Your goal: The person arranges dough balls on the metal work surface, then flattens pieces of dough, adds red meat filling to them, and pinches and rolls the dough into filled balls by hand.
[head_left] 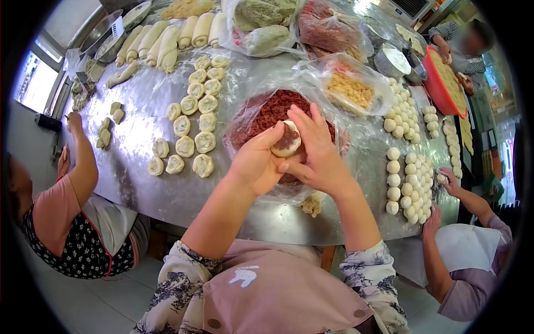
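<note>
A small round of pale dough (292, 148) with dark red filling showing in its open top sits between my hands. My left hand (256, 161) cups it from the left, thumb along its edge. From the other side my right hand (320, 153) curves round the same dough, its fingers along the upper right rim. Directly beneath and behind them is a plastic-lined heap of dark red filling (276, 111). To the left, flattened dough rounds (205, 142) lie in rows on the floured metal table (236, 214).
Dough rolls (167, 47) and bagged fillings (328, 28) lie at the back, near a tub of yellow crumbly filling (350, 91). Finished-looking dough balls (411, 183) line the right side. Co-workers' hands (448, 181) work at the right, the left and the far right beside a red basin (442, 83).
</note>
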